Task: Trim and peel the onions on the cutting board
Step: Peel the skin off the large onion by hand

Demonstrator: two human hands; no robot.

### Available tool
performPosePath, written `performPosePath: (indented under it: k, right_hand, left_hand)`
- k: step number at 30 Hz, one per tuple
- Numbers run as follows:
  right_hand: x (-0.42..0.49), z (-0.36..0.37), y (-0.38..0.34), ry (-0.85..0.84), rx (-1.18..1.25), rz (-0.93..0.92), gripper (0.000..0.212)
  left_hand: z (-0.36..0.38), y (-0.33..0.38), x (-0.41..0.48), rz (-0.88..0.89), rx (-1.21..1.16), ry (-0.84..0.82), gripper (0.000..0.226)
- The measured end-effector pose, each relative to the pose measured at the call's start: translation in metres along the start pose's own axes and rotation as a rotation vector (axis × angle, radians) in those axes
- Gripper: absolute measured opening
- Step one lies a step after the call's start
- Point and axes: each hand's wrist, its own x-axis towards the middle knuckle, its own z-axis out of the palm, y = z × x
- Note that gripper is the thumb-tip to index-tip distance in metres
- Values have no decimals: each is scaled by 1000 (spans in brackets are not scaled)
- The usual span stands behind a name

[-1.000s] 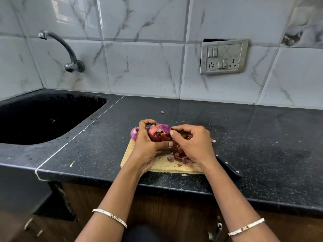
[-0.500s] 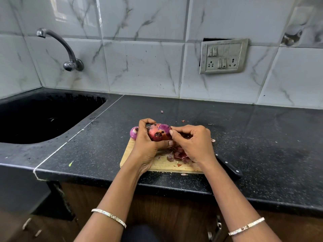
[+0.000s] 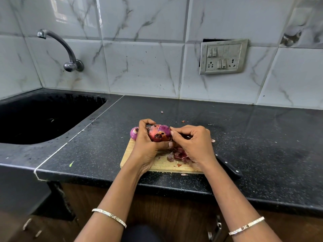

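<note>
Black counter: left hand grips onion; right hand pinches its skin.

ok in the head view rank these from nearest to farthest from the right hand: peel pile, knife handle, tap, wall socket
1. peel pile, under the right hand on the board
2. knife handle, beside the wrist, right
3. wall socket, back wall
4. tap, far left over the sink

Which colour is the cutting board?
Light wooden tan cutting board, seen in the head view.

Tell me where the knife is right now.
In the head view, the knife lies on the black counter right of the cutting board, its handle showing past the right wrist.
</note>
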Motion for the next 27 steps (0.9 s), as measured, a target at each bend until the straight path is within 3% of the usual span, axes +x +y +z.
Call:
performPosePath:
  k: [27]
  right_hand:
    - [1, 1, 4, -43, 64, 31, 5]
  left_hand:
    - [-1, -2, 1, 2, 9, 7, 79]
